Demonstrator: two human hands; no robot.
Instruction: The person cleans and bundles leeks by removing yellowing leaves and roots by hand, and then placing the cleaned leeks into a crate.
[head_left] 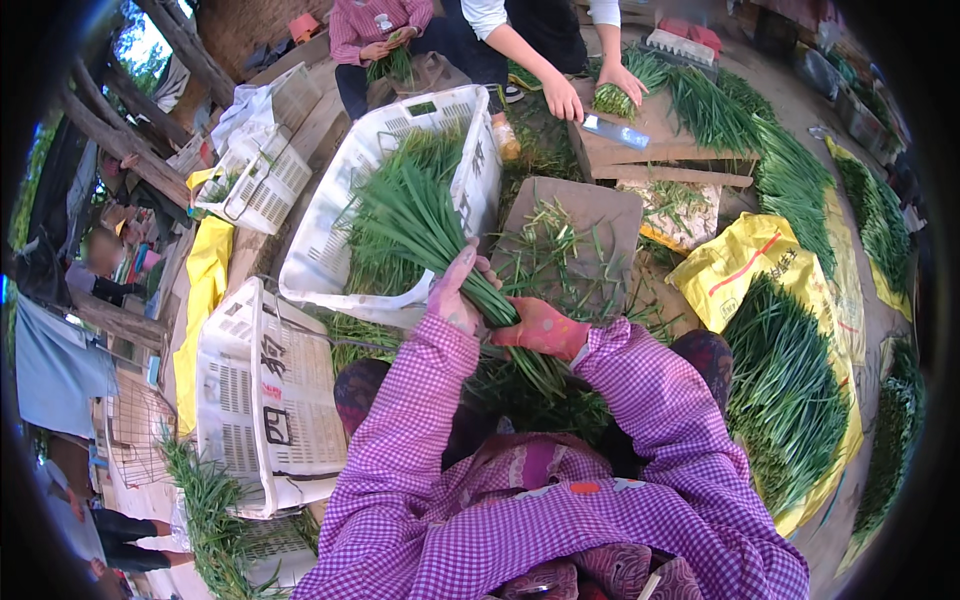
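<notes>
Fingers of both hands clamp one bundle of long green chives (440,235): the left hand (455,295) wraps the stalks from the left, and the right hand (540,328), in a reddish glove, grips the same stalks just below it. Leaf tips of the bundle fan out up and to the left, over a white plastic crate (330,215) that already holds more chives. Right of the bundle lies a brown cardboard sheet (600,215) strewn with loose trimmings. Farther right of the bundle, a heap of chives (785,385) rests on a yellow sack (730,265). Left of the bundle, below the first crate, a second white crate (260,400) stands. Beyond the bundle, another person's hands (590,90) press a smaller bunch on a wooden board (650,140).
</notes>
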